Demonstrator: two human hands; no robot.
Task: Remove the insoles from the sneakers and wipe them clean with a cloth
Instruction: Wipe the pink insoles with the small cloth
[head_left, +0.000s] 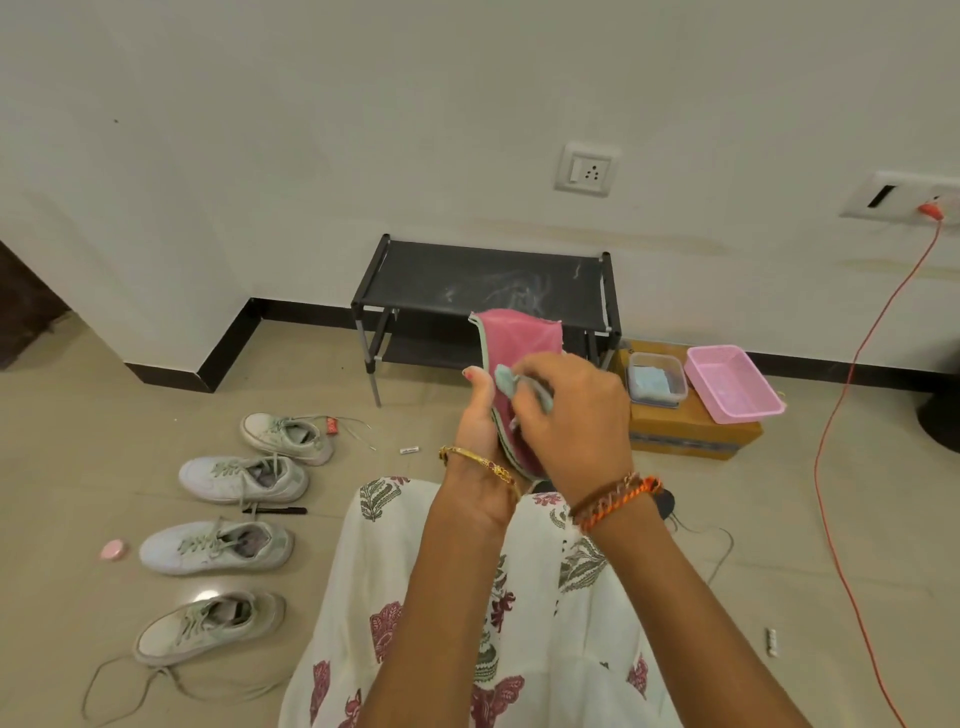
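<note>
**Pink insole mid-wipe, held up in front of the shoe rack**

The pink insole (524, 338) was held upright, just in front of the black shoe rack (483, 280) in the view. Left hand (480, 415) gripped it from below w/ fingers wrapped behind and thumb up along its near edge. Right hand (566, 410) pinched a small pale-green cloth (506, 382) against the insole's face, fingers curled over it.

Handling, as a judgement: insole looked light, thin and floppy; the top curled over a bit, so it prob. bends under wiping pressure. Best held around the middle or heel w/ the palm backing the spot being rubbed. Fabric top likely not slippery. Cloth was soft, bunched, easy to lose if the pinch loosens.

Four white sneakers (244, 478) lay in a row on the floor, left of the rack and nearer the camera, laces loose. A cardboard box (691, 431) sat right of the rack w/ a pink basket (732, 382) and a clear tub (655, 382) on top.

Hard to make out: insole's lower end was hidden behind both hands; most of the cloth was covered by right fingers. Couldn't tell which sneaker the insole came from, nor whether the others had theirs in; the openings were too dark and small. The tub's contents were blurry.
</note>
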